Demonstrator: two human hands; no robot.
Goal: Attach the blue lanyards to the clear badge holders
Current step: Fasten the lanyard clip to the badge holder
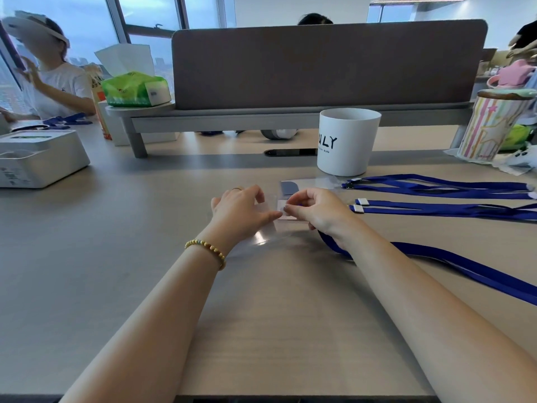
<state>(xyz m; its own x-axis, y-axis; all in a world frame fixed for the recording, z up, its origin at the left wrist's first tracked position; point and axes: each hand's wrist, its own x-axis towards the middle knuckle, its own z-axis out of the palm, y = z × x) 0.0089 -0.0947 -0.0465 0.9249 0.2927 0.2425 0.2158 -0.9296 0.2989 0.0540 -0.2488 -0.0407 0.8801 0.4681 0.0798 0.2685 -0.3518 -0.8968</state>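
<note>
Item 1, desk centre: I see L hand (pixel 242 209) gripping a clear badge holder (pixel 263 228) w/ curled fingers, R hand (pixel 318 210) pinching the end of a blue lanyard (pixel 465 270) at the holder's top edge; strap trails off to the right. Item 2, right of hands: spare lanyards (pixel 441 209) lying flat, another holder (pixel 308 184) near white cup (pixel 347 141).

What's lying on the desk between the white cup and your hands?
In the head view, a clear badge holder with a blue lanyard clipped to it lies between the white cup and the hands.
</note>
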